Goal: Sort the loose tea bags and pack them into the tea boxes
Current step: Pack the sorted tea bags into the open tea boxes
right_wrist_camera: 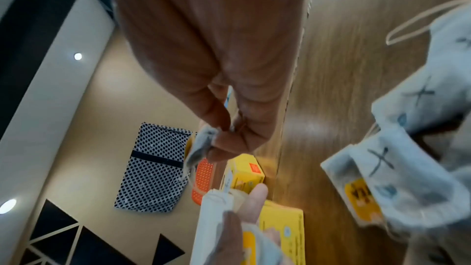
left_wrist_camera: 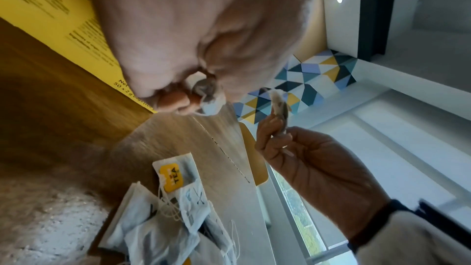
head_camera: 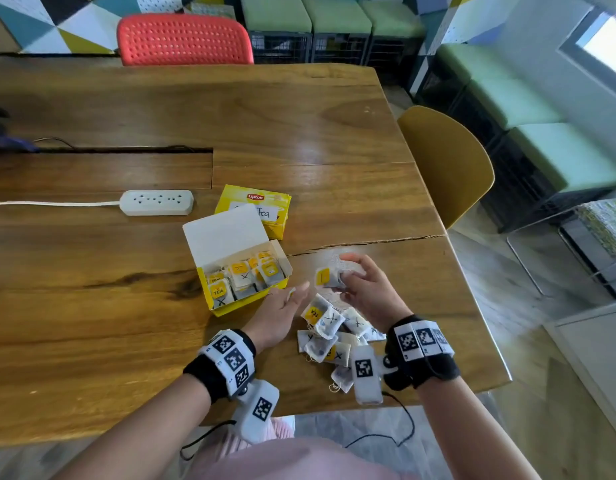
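An open yellow tea box [head_camera: 230, 304] sits mid-table, its white lid up, holding several X-marked tea bags. Behind it lies a closed yellow Lipton box [head_camera: 261, 209] with a handwritten label. A pile of loose tea bags [head_camera: 329, 336] lies at the near right. My right hand [head_camera: 341, 275] hovers above the pile and pinches a yellow-tagged tea bag [head_camera: 329, 277]. My left hand [head_camera: 292, 292] is beside the open box's right corner, and its fingertips [left_wrist_camera: 178, 100] pinch a small tea bag [left_wrist_camera: 207, 98].
A white power strip [head_camera: 157, 201] with its cord lies left of the boxes, near a slot in the wooden table [head_camera: 91, 306]. A red chair [head_camera: 185, 39] stands at the far side and a yellow chair [head_camera: 445, 168] at the right edge.
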